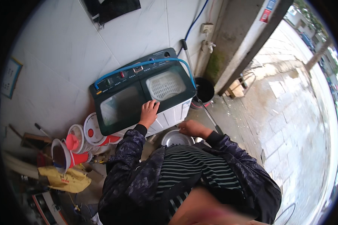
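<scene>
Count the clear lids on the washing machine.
2: left lid and right lid, side by side atop the machine, the left hand at its front edge. None seem hidden.

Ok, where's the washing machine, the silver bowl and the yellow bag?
Washing machine point(143, 91): head view, on the dark strip between its two lids.
Silver bowl point(175, 137): head view, on its bare inside.
Yellow bag point(65, 177): head view, on its crumpled middle.
</scene>
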A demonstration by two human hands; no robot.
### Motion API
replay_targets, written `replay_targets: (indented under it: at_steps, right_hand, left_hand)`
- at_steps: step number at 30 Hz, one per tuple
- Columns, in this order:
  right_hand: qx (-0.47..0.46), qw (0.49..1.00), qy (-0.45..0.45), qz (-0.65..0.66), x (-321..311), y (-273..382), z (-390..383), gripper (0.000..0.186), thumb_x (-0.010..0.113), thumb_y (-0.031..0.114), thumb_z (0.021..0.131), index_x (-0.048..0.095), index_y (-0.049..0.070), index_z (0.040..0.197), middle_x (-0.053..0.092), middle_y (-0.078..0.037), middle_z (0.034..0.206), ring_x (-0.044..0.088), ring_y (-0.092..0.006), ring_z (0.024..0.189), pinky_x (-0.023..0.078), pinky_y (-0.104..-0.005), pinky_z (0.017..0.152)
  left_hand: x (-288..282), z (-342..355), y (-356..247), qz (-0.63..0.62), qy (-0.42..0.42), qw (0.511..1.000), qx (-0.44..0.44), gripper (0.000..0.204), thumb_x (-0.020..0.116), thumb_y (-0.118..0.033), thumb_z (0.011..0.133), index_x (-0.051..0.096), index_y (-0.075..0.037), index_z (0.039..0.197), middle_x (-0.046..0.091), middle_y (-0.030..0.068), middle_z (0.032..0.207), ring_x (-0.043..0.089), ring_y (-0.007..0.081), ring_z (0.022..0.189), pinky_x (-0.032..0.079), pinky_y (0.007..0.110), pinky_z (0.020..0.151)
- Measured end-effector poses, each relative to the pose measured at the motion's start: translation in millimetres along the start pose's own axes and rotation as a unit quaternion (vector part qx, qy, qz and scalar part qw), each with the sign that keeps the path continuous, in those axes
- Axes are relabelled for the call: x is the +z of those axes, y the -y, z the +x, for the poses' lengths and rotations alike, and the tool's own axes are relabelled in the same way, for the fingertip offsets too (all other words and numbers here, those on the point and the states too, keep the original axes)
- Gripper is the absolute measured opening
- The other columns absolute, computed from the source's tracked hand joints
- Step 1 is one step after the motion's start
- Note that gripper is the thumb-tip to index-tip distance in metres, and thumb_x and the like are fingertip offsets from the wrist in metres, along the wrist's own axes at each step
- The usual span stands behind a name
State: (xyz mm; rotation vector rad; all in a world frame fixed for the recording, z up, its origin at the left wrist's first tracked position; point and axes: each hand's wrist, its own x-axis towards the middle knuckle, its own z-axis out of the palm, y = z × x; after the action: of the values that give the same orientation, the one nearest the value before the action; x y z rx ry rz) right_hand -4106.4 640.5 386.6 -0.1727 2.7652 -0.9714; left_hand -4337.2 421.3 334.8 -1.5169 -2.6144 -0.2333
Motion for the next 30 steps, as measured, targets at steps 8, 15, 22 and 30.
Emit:
replay_targets:
  at_steps: [8,15,22,30]
  right_hand:
    - [-0.012,0.991,-0.125,0.056,-34.9,-54.8,30.3,0.026,0.071,0.029,0.092,0.074,0.006,0.105,0.074,-0.021,0.094,0.071,-0.0432,0.089,0.057,-0.0516,0.079]
    - [0.02,0.99,-0.111,0.089,19.3,-2.2,45.7,0.025,0.072,0.025,0.093,0.074,0.005,0.106,0.074,-0.02,0.095,0.071,-0.0427,0.09,0.057,-0.0506,0.08]
    - [0.028,0.992,-0.066,0.099,38.5,7.7,36.2,0.027,0.071,0.028,0.093,0.073,0.005,0.107,0.074,-0.02,0.097,0.07,-0.0438,0.092,0.057,-0.0525,0.081]
    - [0.043,0.991,-0.097,0.085,21.1,-20.9,32.7,0.029,0.071,0.03,0.093,0.072,0.006,0.109,0.073,-0.021,0.095,0.07,-0.0441,0.089,0.056,-0.0537,0.08]
  left_hand:
    - [-144.7,87.9,66.8,-0.125,-0.181,0.976,0.009,0.022,0.063,-0.019,0.101,0.076,-0.012,0.117,0.076,0.011,0.12,0.071,0.0328,0.11,0.056,0.043,0.097]
    - [-163.9,214.7,157.8,-0.084,-0.301,0.945,-0.102,0.032,0.062,-0.025,0.104,0.066,-0.012,0.133,0.067,0.0139,0.125,0.065,0.0395,0.115,0.053,0.048,0.098]
    - [-137.2,230.1,152.2,0.07,-0.421,0.898,-0.105,0.046,0.075,-0.029,0.093,0.065,-0.012,0.134,0.056,0.0153,0.144,0.05,0.0445,0.131,0.043,0.057,0.109]
    - [37.6,132.8,2.2,-0.234,0.128,0.964,0.002,0.043,0.075,-0.038,0.093,0.068,-0.008,0.124,0.072,0.0181,0.116,0.067,0.0385,0.111,0.055,0.05,0.094]
